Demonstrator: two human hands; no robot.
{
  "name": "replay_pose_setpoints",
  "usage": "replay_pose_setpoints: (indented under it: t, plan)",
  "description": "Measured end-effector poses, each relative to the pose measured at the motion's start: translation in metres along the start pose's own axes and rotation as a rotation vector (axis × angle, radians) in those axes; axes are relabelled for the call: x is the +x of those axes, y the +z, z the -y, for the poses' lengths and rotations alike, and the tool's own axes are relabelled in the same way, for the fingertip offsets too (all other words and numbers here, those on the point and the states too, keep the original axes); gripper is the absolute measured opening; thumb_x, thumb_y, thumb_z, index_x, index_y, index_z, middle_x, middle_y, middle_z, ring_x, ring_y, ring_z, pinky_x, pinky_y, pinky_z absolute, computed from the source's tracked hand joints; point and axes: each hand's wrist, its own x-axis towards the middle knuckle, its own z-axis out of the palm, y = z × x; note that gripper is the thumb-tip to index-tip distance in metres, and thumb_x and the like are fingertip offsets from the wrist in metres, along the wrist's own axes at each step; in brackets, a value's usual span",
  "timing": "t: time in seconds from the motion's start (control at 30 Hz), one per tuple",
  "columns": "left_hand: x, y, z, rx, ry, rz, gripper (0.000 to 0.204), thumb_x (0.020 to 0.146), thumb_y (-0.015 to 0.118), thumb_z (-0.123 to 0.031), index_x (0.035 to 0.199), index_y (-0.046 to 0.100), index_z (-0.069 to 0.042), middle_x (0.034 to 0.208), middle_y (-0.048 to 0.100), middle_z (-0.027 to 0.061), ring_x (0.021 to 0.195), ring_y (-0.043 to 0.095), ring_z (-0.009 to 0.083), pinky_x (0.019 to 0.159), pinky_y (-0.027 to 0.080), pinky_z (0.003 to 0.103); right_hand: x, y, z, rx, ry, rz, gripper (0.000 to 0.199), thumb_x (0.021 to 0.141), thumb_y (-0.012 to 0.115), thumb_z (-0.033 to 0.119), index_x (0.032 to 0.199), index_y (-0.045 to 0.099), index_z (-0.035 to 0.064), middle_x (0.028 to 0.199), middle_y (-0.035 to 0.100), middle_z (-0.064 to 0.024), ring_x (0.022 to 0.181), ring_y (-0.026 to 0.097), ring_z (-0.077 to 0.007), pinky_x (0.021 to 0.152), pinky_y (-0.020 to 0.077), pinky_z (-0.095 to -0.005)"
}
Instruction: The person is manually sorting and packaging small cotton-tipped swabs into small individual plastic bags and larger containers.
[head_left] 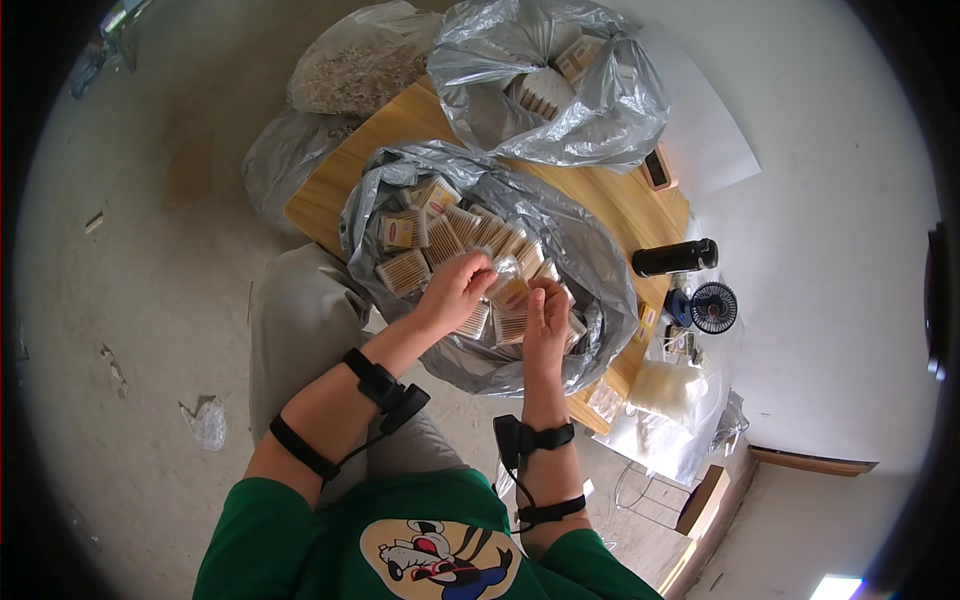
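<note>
A grey plastic bag (590, 250) lies wide open in front of me, filled with small clear packs of thin wooden sticks (405, 272) that look like cotton swabs. Above the heap, a clear packet with a yellowish label (509, 291) is between my two hands. My left hand (458, 292) is closed, its fingertips pinched at the packet's left edge. On the other side my right hand (546, 318) pinches the packet's right edge, with thumb and fingers bent together. The fingertips partly hide the packet's edges.
The bag rests on a wooden table (330, 195), near a second grey bag (470, 90) holding more packs. Along the right stand a black bottle (675, 258) and a small fan (713, 308). Clear sacks (350, 65) stand at the far left.
</note>
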Motion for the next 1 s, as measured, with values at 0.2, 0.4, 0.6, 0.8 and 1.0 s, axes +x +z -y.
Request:
replay_pose_setpoints:
  t: [0.2, 0.4, 0.6, 0.8, 1.0]
  plan:
    - [-0.006, 0.004, 0.009, -0.322, -0.197, 0.125, 0.015, 0.093, 0.056, -0.013, 0.088, 0.048, -0.002, 0.071, 0.055, 0.0026, 0.062, 0.052, 0.011, 0.057, 0.044, 0.029, -0.015, -0.003, -0.028, 0.283, 0.428, -0.064, 0.03, 0.098, 0.046, 0.034, 0.106, 0.055, 0.0057, 0.085, 0.056, -0.0005, 0.071, 0.05, -0.007, 0.064, 0.0409, -0.02]
    - [-0.007, 0.003, 0.006, -0.58, -0.557, 0.201, 0.026, 0.095, 0.052, -0.024, 0.083, 0.05, -0.002, 0.069, 0.057, 0.0057, 0.057, 0.051, 0.0102, 0.053, 0.041, 0.029, -0.01, 0.0, -0.011, 0.121, 0.283, -0.071, 0.025, 0.098, 0.047, 0.025, 0.101, 0.054, 0.0007, 0.078, 0.055, -0.0005, 0.069, 0.048, -0.0064, 0.062, 0.0416, -0.0232]
    - [-0.009, 0.003, 0.021, -0.057, -0.317, 0.067, 0.035, 0.096, 0.051, -0.028, 0.075, 0.051, -0.001, 0.06, 0.046, 0.0021, 0.055, 0.043, 0.0093, 0.052, 0.037, 0.028, -0.011, 0.003, -0.021, -0.136, 0.141, -0.123, 0.025, 0.098, 0.046, 0.023, 0.094, 0.057, -0.0002, 0.075, 0.056, -0.0018, 0.068, 0.048, -0.0083, 0.062, 0.0413, -0.0241]
    - [-0.007, 0.002, 0.011, 0.115, -0.175, 0.048, 0.033, 0.094, 0.056, -0.024, 0.073, 0.048, 0.001, 0.057, 0.039, 0.0098, 0.052, 0.037, 0.0158, 0.049, 0.033, 0.033, -0.013, 0.004, -0.028, -0.075, 0.273, -0.122, 0.029, 0.099, 0.043, 0.024, 0.092, 0.058, 0.0009, 0.078, 0.055, 0.0001, 0.07, 0.046, -0.0064, 0.065, 0.0401, -0.023]
    - [-0.006, 0.0, 0.011, 0.084, -0.165, -0.079, 0.035, 0.09, 0.06, -0.022, 0.068, 0.045, 0.001, 0.057, 0.039, 0.0116, 0.05, 0.036, 0.0199, 0.049, 0.033, 0.034, -0.007, 0.004, -0.021, -0.079, 0.255, -0.129, 0.027, 0.098, 0.046, 0.023, 0.091, 0.06, 0.0012, 0.073, 0.056, -0.001, 0.065, 0.047, -0.0075, 0.06, 0.0403, -0.024]
